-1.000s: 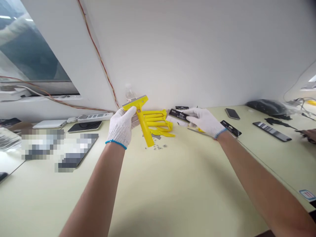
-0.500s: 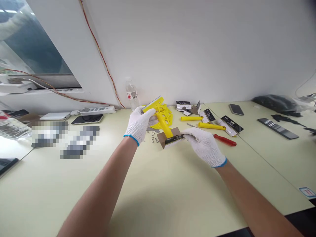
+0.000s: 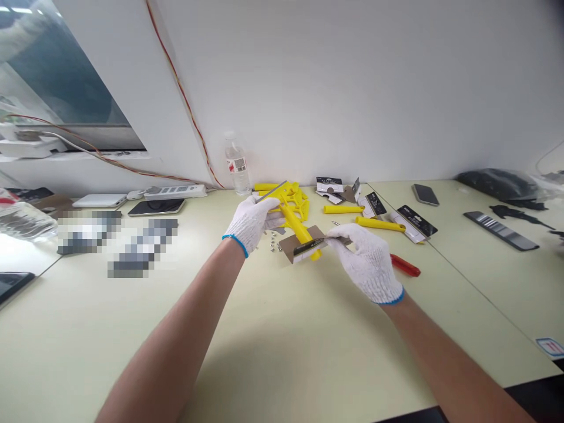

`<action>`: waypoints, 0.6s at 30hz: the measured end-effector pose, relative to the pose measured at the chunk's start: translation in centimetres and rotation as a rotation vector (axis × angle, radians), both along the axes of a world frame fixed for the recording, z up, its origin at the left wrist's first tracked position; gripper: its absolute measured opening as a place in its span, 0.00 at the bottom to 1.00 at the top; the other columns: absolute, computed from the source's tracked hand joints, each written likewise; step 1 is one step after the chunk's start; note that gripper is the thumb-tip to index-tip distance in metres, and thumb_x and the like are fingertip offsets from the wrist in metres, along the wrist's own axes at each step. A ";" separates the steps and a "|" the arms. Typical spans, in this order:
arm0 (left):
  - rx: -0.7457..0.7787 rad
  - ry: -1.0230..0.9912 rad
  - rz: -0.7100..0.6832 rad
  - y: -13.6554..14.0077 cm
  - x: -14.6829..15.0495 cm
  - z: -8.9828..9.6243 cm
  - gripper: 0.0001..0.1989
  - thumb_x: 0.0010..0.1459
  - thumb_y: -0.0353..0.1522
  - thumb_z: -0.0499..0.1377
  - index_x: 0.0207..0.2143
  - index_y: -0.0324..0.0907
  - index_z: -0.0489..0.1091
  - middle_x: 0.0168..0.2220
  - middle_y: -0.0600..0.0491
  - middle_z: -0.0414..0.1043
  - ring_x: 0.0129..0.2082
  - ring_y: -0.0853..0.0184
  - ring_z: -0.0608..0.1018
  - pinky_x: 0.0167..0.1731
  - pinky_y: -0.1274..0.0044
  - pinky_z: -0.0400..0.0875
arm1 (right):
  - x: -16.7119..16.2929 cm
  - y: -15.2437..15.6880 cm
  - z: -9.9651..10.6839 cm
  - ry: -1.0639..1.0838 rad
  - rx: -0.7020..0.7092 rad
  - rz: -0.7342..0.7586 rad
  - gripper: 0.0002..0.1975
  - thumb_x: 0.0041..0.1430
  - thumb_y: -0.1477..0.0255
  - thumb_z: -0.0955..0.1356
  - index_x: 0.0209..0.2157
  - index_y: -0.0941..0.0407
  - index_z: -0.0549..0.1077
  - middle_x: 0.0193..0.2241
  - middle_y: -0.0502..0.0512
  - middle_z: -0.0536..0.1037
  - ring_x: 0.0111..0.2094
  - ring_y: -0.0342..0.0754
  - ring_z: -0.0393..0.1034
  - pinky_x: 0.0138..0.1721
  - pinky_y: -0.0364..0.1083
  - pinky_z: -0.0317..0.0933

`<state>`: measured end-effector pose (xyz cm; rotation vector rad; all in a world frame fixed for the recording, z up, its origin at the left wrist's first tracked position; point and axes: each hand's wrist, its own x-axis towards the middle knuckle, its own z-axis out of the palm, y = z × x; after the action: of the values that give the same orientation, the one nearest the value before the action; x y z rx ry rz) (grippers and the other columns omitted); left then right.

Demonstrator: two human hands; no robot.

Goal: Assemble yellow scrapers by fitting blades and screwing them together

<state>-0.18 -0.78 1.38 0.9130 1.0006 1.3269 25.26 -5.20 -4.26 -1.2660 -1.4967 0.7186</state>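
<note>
My gloved left hand (image 3: 254, 220) grips a yellow scraper (image 3: 291, 216) by its head, which carries a flat metal blade. The scraper's handle slants down toward me and passes through a cardboard packaging card (image 3: 304, 251). Below the card the handle's end sticks out. My gloved right hand (image 3: 363, 258) pinches the card's right edge between thumb and fingers. Behind the left hand lie several yellow scraper heads (image 3: 302, 202) in a pile. Small screws (image 3: 272, 242) lie scattered just left of the card.
Yellow handles (image 3: 381, 224) and black-and-white cards (image 3: 414, 224) lie to the right. A red screwdriver (image 3: 405, 265) is partly behind my right hand. A water bottle (image 3: 238, 167) stands by the wall, beside a power strip (image 3: 176, 192). Phones (image 3: 425, 194) lie on both sides.
The card has slid up the scraper's handle, so the handle's end now shows beneath it. My right hand has shifted slightly left and covers part of the screwdriver.
</note>
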 end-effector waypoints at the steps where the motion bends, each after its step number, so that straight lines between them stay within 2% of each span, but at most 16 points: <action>1: -0.003 0.024 -0.038 -0.1 0.1 0.0 0.20 0.54 0.31 0.67 0.48 0.37 0.68 0.48 0.38 0.80 0.40 0.55 0.85 0.43 0.64 0.81 | -0.1 -0.1 0.0 0.016 -0.008 -0.009 0.04 0.64 0.62 0.69 0.39 0.40 0.78 0.46 0.57 0.76 0.59 0.49 0.69 0.45 0.36 0.72; 6: 0.035 0.198 -0.164 -1.1 1.0 0.5 0.18 0.55 0.34 0.68 0.47 0.38 0.74 0.48 0.40 0.80 0.41 0.58 0.85 0.43 0.67 0.81 | -0.8 -1.1 1.4 0.048 -0.001 -0.034 0.02 0.63 0.65 0.72 0.39 0.42 0.78 0.48 0.58 0.75 0.61 0.50 0.67 0.45 0.35 0.72; 9: 0.061 0.413 -0.293 -2.3 1.7 1.5 0.12 0.55 0.36 0.68 0.39 0.39 0.77 0.36 0.44 0.81 0.33 0.62 0.83 0.34 0.72 0.80 | -1.3 -2.1 2.6 -0.019 0.105 -0.079 0.04 0.62 0.62 0.74 0.40 0.42 0.79 0.50 0.57 0.74 0.62 0.49 0.66 0.54 0.38 0.72; 12: 0.166 0.551 -0.367 -3.6 2.3 2.6 0.08 0.53 0.36 0.69 0.28 0.41 0.76 0.23 0.52 0.74 0.23 0.66 0.77 0.23 0.77 0.71 | -1.8 -2.9 3.5 -0.114 0.247 -0.168 0.07 0.63 0.59 0.74 0.38 0.45 0.79 0.45 0.57 0.75 0.59 0.51 0.69 0.61 0.47 0.71; 14: 0.236 0.626 -0.407 -4.2 2.6 3.2 0.09 0.53 0.37 0.68 0.24 0.43 0.75 0.21 0.54 0.71 0.21 0.68 0.74 0.20 0.78 0.66 | -2.0 -3.1 3.8 -0.133 0.303 -0.217 0.09 0.62 0.59 0.74 0.37 0.49 0.79 0.42 0.58 0.76 0.58 0.53 0.70 0.63 0.50 0.70; 16: 0.304 0.698 -0.425 -4.4 2.7 3.7 0.13 0.57 0.39 0.65 0.23 0.43 0.74 0.21 0.53 0.71 0.21 0.68 0.72 0.20 0.78 0.64 | -1.5 -2.9 4.2 -0.096 0.311 -0.260 0.08 0.62 0.60 0.74 0.37 0.49 0.79 0.44 0.59 0.75 0.59 0.52 0.69 0.61 0.45 0.71; 18: 0.328 0.719 -0.350 -4.3 2.3 4.2 0.17 0.61 0.42 0.62 0.24 0.42 0.75 0.23 0.52 0.72 0.21 0.67 0.72 0.20 0.77 0.63 | 0.1 -2.2 4.6 -0.003 0.219 -0.292 0.07 0.65 0.61 0.73 0.42 0.47 0.78 0.50 0.59 0.73 0.62 0.50 0.65 0.56 0.37 0.72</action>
<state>2.16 -5.13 5.56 1.8055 1.0949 0.8779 25.37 -7.44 0.38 -1.2808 -1.3164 0.3518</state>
